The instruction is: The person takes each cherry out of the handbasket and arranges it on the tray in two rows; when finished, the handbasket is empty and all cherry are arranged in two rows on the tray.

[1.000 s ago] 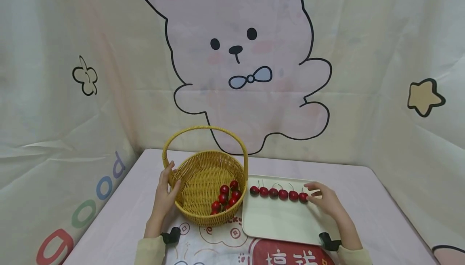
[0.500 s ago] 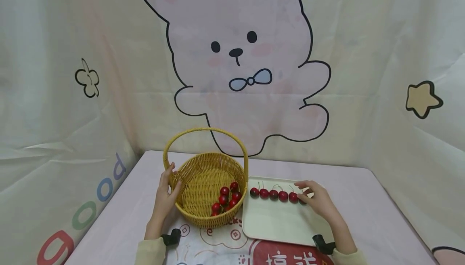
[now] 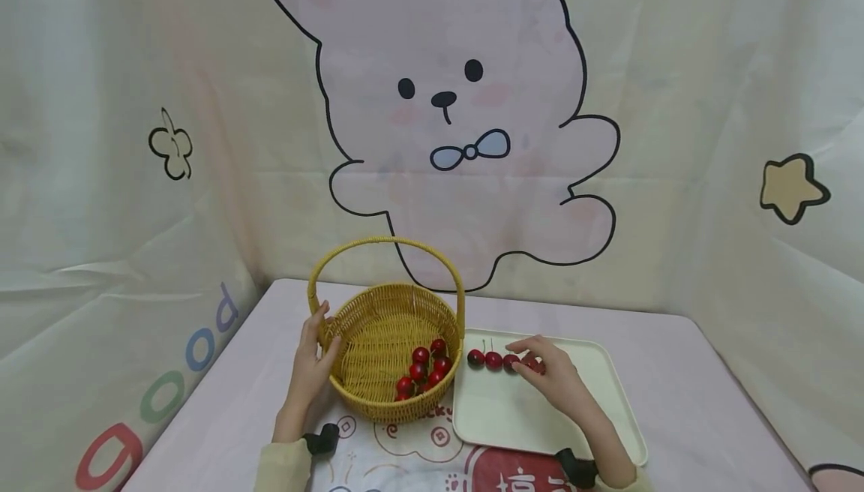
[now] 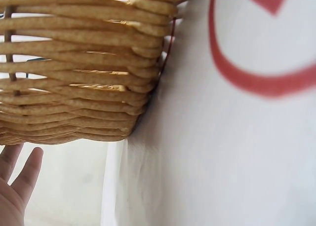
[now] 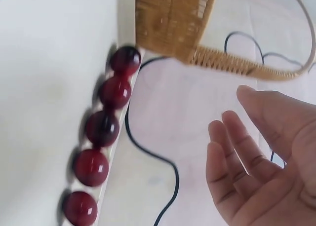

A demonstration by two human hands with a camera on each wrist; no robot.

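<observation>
A yellow wicker basket [image 3: 367, 342] with a tall arched handle stands on the table, with several red cherries [image 3: 418, 371] at its right side. My left hand [image 3: 310, 368] rests against the basket's left side near the handle's base, fingers extended; two fingers [image 4: 28, 174] show beside the weave in the left wrist view. On the white tray [image 3: 513, 417], several cherries [image 3: 493, 361] with stems lie in a row along the far edge. My right hand [image 3: 556, 379] hovers over the row, partly hiding it. In the right wrist view its fingers are apart, with nothing between them.
The tray sits directly right of the basket. A white cloth with red and black prints [image 3: 439, 436] covers the table front. Behind the table hangs a curtain with a rabbit drawing [image 3: 445, 192].
My right hand has moved left along the row of cherries, from its right end to about the middle. My left hand and the basket stay in place.
</observation>
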